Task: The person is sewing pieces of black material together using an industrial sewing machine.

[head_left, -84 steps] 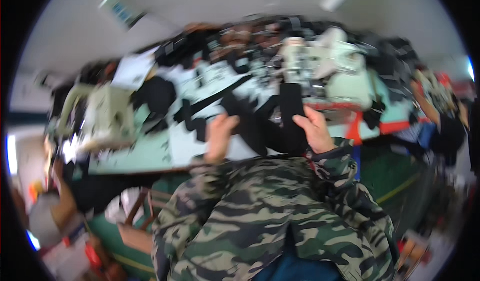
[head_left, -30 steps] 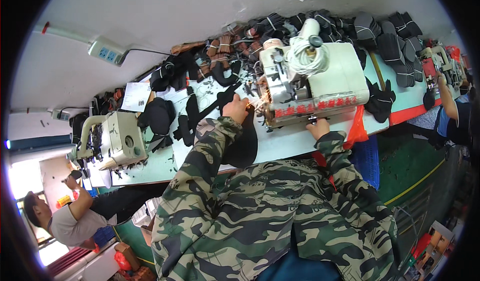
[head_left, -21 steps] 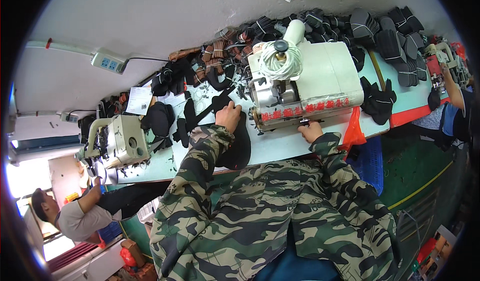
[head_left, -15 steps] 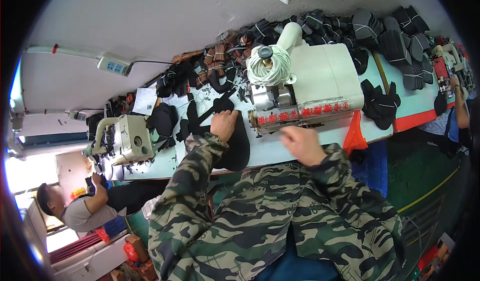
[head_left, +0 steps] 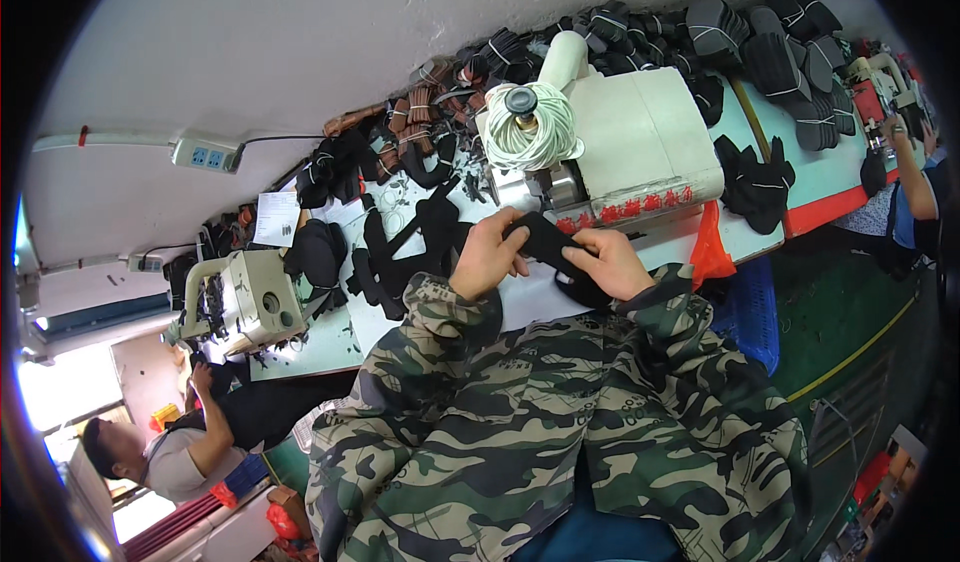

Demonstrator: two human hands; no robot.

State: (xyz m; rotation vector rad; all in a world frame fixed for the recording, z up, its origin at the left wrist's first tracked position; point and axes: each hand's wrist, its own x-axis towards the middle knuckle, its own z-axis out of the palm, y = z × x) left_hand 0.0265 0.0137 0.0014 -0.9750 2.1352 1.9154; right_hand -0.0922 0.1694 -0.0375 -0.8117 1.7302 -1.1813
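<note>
Right now, the left hand [head_left: 487, 254] and the right hand [head_left: 610, 264] both hold one black piece [head_left: 545, 239] between them. Each is nearly closed, pinching its own side of it. The piece is right in front of the person, over the near part of the white counter [head_left: 672, 246] and just before a big cream machine [head_left: 650, 147]. A coil of pale cord [head_left: 530, 134] sits at the machine's left end. More black pieces [head_left: 400, 252] lie to the left, and a red bag [head_left: 711, 247] hangs at the right.
</note>
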